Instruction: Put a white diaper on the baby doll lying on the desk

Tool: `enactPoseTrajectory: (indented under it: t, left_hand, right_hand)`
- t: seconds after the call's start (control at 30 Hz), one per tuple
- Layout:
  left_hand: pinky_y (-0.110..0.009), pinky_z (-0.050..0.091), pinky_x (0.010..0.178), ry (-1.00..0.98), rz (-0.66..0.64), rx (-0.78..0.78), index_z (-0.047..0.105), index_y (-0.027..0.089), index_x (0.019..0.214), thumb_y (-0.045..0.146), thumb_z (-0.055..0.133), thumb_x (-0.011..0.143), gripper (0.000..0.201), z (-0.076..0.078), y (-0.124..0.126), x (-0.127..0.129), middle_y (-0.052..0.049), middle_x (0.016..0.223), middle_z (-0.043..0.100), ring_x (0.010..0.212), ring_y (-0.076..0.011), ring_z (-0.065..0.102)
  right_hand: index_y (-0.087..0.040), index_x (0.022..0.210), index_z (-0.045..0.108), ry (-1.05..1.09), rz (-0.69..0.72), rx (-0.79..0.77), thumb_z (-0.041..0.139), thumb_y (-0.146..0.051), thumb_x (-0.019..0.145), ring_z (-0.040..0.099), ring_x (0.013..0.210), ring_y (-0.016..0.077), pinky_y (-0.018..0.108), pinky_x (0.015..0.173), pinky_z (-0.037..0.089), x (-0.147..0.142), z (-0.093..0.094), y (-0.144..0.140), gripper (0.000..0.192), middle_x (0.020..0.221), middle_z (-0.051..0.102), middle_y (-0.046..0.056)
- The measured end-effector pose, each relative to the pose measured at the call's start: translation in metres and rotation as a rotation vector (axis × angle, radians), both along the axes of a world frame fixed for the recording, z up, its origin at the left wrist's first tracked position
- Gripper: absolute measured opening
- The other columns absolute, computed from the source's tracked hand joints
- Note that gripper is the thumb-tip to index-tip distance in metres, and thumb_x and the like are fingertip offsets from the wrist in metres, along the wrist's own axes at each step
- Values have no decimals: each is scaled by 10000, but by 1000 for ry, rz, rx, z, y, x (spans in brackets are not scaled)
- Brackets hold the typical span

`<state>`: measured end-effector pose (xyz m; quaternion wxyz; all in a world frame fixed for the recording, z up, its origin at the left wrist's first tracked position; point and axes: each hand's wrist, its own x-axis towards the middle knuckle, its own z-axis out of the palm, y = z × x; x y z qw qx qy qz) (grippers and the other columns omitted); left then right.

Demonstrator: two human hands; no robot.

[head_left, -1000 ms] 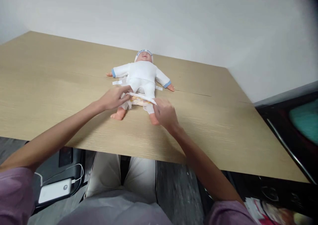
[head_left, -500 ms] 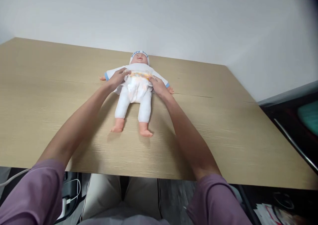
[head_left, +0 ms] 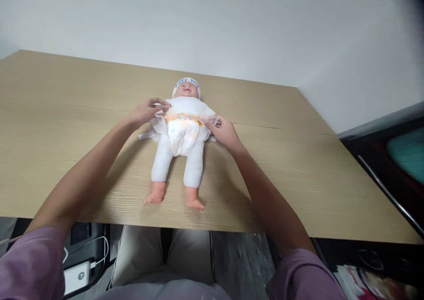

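Note:
A baby doll (head_left: 178, 172) lies on its back, feet toward me. It wears a white cap (head_left: 186, 81) with blue lettering, a white shirt (head_left: 185, 104), and a white diaper (head_left: 181, 137) with an orange patterned waistband. Thin, see-through white cloth (head_left: 160, 125) bunches at both sides of the waist. My left hand (head_left: 149, 111) is at the side of the shirt, its fingertips closed on the shirt's edge. On the other side, my right hand (head_left: 224, 132) pinches the sheer cloth beside the waistband. The doll's hands are mostly hidden.
The doll lies on a wooden table (head_left: 82, 158) with a thin seam across it, against a pale wall (head_left: 205, 30). Below the front edge are a white device (head_left: 77, 277) with a cable and some papers (head_left: 361, 282). Dark furniture (head_left: 374, 145) stands at right.
The doll now appears lower and nearer to me. Both hands have moved outward from the waistband, and the sheer cloth at its sides is more spread out.

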<state>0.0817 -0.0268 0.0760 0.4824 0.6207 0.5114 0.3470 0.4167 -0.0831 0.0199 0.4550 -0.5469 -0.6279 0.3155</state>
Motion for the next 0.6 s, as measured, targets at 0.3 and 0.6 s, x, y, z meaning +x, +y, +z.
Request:
enactPoseTrajectory:
  t: [0.3,0.6]
  left_hand:
    - [-477,548,1132,279,-88,662,769,230,1278,448,646,1115,299,49,-43,42,-108,1373,803,1268,-293,708]
    - [-657,395,1267,687,-325,807,813,270,1335,544,734,1031,417,1,-57,106,-133,1568,718,1498,-451,535]
  right_hand:
    - [-242,1054,715,-388,-257,171,659,-611,1017,729,883,289,462,906,605,24,-35,-52,375,982,799,112]
    - [-292,952,635,-347,-307,-1,766,-671,908,668,832,281,423,867,548,23,-50,-39,403,805,698,21]
